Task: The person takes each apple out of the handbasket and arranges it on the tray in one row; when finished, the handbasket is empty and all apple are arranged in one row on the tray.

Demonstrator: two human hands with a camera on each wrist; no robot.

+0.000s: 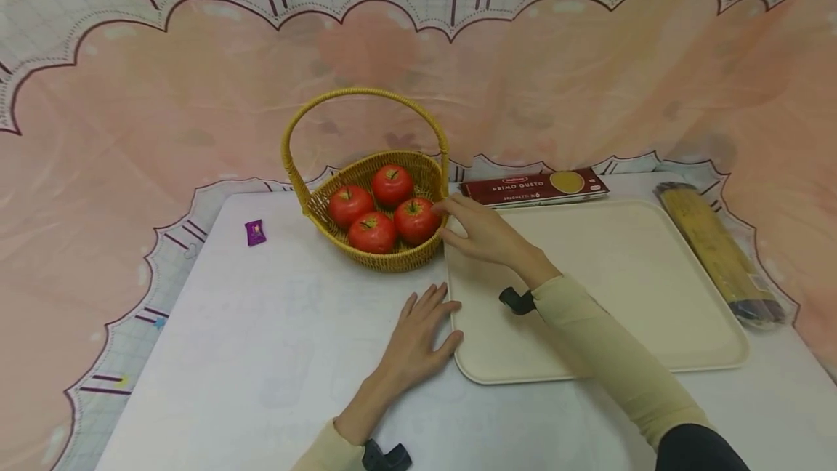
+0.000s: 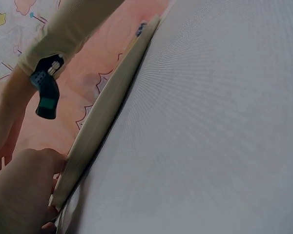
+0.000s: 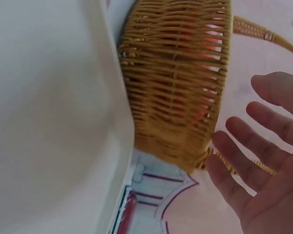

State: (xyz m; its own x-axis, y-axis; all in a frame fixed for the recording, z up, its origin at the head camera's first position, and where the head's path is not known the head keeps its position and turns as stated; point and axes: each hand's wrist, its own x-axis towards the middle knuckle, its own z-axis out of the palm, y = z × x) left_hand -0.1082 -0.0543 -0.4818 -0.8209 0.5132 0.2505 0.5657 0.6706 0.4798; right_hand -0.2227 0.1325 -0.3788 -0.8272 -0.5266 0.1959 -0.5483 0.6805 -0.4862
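Note:
Several red apples (image 1: 393, 185) lie in a yellow wicker basket (image 1: 392, 262) with a tall arched handle. My right hand (image 1: 484, 232) reaches over the tray to the basket's right rim, fingertips right beside the nearest apple (image 1: 416, 220). In the right wrist view, that hand (image 3: 266, 151) has its fingers spread and slightly bent, with nothing in them, close by the woven side. My left hand (image 1: 418, 336) lies with fingers extended at the left edge of a cream tray (image 1: 588, 289). Its thumb and fingertips meet the tray's rim (image 2: 95, 131) in the left wrist view.
A dark red spaghetti box (image 1: 532, 187) lies behind the tray. Along the tray's right side is a long clear packet of spaghetti (image 1: 716, 249). A small purple wrapped sweet (image 1: 255, 232) sits left of the basket on the white table (image 1: 261, 355). A patterned cloth hangs behind.

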